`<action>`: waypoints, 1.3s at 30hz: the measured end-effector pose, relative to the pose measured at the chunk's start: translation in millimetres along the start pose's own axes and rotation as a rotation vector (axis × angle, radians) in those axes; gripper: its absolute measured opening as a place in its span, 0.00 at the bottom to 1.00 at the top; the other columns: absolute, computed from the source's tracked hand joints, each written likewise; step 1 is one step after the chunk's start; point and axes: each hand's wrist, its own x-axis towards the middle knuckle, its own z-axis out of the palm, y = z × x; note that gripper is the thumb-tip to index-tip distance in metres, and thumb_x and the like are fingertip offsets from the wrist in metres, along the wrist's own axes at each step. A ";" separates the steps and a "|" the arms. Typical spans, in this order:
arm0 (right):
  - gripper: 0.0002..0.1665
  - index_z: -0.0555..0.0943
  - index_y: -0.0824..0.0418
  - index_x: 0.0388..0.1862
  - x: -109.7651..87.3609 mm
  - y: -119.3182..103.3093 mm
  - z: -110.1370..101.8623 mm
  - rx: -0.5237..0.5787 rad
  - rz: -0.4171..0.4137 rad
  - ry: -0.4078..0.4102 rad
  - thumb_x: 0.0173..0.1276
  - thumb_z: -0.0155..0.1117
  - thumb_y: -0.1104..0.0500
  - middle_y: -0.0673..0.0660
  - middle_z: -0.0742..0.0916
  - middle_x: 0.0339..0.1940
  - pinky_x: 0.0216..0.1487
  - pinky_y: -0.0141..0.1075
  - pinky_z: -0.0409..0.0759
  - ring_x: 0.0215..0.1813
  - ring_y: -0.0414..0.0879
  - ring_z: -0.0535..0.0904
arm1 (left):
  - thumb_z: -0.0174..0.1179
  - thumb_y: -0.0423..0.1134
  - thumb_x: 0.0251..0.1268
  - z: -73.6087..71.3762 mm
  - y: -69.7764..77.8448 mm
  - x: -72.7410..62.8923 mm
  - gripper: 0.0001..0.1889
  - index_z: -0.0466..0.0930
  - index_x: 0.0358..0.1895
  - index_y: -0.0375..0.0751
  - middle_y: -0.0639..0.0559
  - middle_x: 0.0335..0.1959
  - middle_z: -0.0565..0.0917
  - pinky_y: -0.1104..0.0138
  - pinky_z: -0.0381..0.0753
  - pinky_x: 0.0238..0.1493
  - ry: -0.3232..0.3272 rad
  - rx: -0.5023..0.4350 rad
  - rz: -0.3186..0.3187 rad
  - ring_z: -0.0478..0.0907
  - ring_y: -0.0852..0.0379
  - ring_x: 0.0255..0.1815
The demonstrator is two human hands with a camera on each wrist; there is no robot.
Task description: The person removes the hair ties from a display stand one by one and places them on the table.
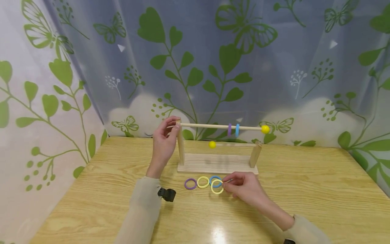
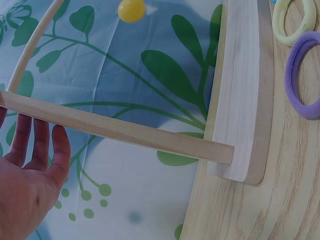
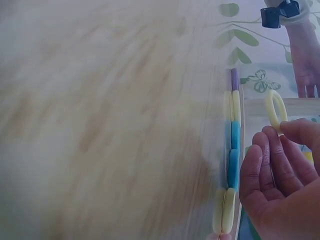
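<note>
A wooden stand (image 1: 217, 163) has a tall left post (image 1: 181, 145) and a short right post (image 1: 255, 156), each bearing a horizontal rod. My left hand (image 1: 165, 140) grips the top of the tall post, its fingers (image 2: 61, 152) curled there in the left wrist view. A purple ring (image 1: 230, 130) and a blue ring (image 1: 237, 130) hang on the upper rod (image 1: 207, 125). Between thumb and fingertips, my right hand (image 1: 248, 188) pinches a pale yellow ring (image 3: 275, 107), held up over the row on the table.
In front of the base lie a purple ring (image 1: 190, 184), a yellow ring (image 1: 203, 182) and a blue ring (image 1: 215, 177). More rings (image 3: 233, 170) of the row show in the right wrist view. Yellow balls (image 1: 265, 129) cap the rods. A patterned curtain (image 1: 195, 67) hangs behind the table (image 1: 122, 169).
</note>
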 end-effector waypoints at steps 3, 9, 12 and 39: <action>0.13 0.87 0.66 0.45 0.8 -0.5 3.8 -0.017 0.011 -0.001 0.65 0.73 0.59 0.59 0.91 0.33 0.29 0.34 0.83 0.31 0.43 0.84 | 0.57 0.31 0.74 -0.1 -0.3 0.3 0.12 0.82 0.56 0.36 0.43 0.47 0.83 0.73 0.82 0.43 -0.002 0.001 0.000 0.82 0.60 0.43; 0.12 0.88 0.62 0.42 3.2 -0.7 11.6 -0.057 0.038 0.004 0.63 0.75 0.57 0.57 0.92 0.32 0.29 0.33 0.83 0.28 0.43 0.84 | 0.56 0.31 0.74 -0.1 -0.9 0.5 0.12 0.82 0.56 0.36 0.43 0.47 0.83 0.73 0.83 0.43 0.002 0.005 0.000 0.82 0.61 0.43; 0.12 0.88 0.65 0.42 4.4 -0.1 15.2 -0.044 0.026 -0.001 0.63 0.74 0.58 0.58 0.91 0.31 0.29 0.33 0.84 0.28 0.42 0.83 | 0.56 0.31 0.75 0.3 -0.5 0.3 0.12 0.82 0.56 0.36 0.42 0.47 0.83 0.73 0.83 0.43 0.002 0.007 0.002 0.82 0.61 0.43; 0.08 0.89 0.58 0.37 8.4 -3.6 33.3 -0.122 0.027 0.023 0.61 0.76 0.58 0.53 0.91 0.28 0.26 0.33 0.82 0.25 0.41 0.83 | 0.57 0.32 0.75 -0.5 -2.1 0.2 0.12 0.82 0.56 0.36 0.41 0.48 0.83 0.74 0.82 0.42 0.003 0.009 0.017 0.82 0.61 0.43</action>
